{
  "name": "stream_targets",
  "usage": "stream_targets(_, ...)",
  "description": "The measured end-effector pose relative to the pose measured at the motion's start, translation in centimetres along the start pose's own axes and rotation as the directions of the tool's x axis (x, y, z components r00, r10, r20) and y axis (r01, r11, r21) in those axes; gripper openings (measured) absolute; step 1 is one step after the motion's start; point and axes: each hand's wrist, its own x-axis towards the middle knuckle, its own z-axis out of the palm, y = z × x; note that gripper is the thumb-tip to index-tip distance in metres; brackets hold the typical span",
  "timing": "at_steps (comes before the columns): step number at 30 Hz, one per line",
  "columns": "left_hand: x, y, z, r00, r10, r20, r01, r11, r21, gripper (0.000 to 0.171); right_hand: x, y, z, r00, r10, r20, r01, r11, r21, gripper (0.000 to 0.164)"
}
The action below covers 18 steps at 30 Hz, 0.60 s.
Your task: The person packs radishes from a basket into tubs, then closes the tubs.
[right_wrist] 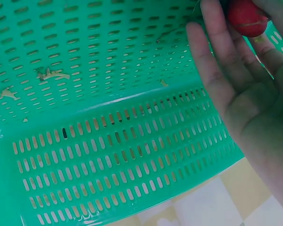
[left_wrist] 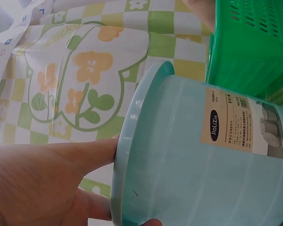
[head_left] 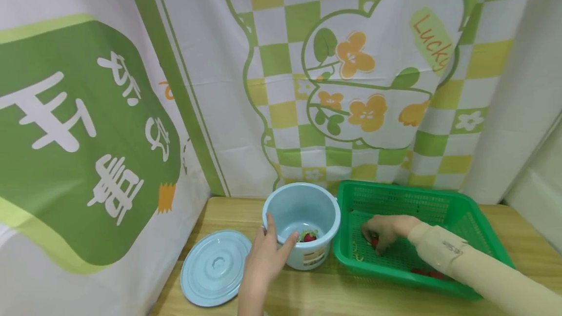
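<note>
On a light wood-grain table (head_left: 325, 294), before a green, yellow and white fabric curtain (head_left: 272, 57), a pale-blue round plastic bucket (head_left: 287, 208) contains a red, leafy-topped vegetable (head_left: 309, 237). The left hand (head_left: 265, 257) grips its rim; inside the green perforated plastic basket (head_left: 399, 204), the right hand (head_left: 386, 230) pinches a round red item (right_wrist: 247, 18), perhaps a radish.

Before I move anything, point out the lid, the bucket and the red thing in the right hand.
Lid (head_left: 217, 264), head view: center of its top.
Bucket (left_wrist: 193, 165), left wrist view: its outer wall.
Red thing (right_wrist: 247, 18), right wrist view: its visible side.
</note>
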Motion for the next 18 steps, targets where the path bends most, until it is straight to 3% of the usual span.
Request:
stream_targets(7,0.1,0.0,0.0,1.0,-0.016,0.017,0.016,1.0,-0.009,0.1,0.2,0.5,-0.5,0.998,-0.051,-0.027,0.05,0.998,-0.048,0.032)
stream_targets(18,0.0,0.0,-0.1,1.0,-0.017,0.021,0.017,1.0,-0.006,0.1,0.4,-0.2,-2.5,0.986,-0.157,-0.051,0.157,0.988,-0.008,0.026)
